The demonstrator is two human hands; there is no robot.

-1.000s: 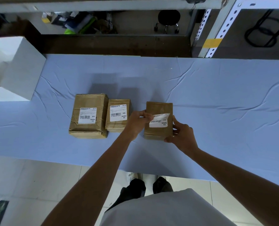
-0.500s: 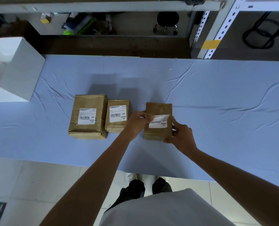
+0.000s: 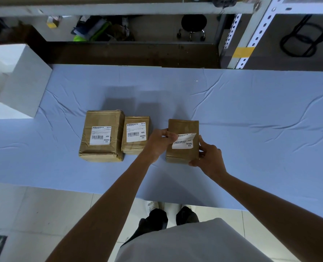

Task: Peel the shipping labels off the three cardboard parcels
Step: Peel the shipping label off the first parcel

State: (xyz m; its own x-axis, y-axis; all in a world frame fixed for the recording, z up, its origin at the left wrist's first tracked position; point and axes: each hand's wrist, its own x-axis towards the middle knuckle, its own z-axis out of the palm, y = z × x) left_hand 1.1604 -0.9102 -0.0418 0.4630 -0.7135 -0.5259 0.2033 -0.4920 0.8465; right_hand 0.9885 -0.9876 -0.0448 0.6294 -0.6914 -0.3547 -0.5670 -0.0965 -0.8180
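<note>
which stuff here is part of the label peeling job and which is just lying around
Job: left parcel, middle parcel, right parcel; half-peeled label on the right one, pinched by left hand; right hand holding that parcel.

Lying about: white box, stool, clutter on the floor behind.
</note>
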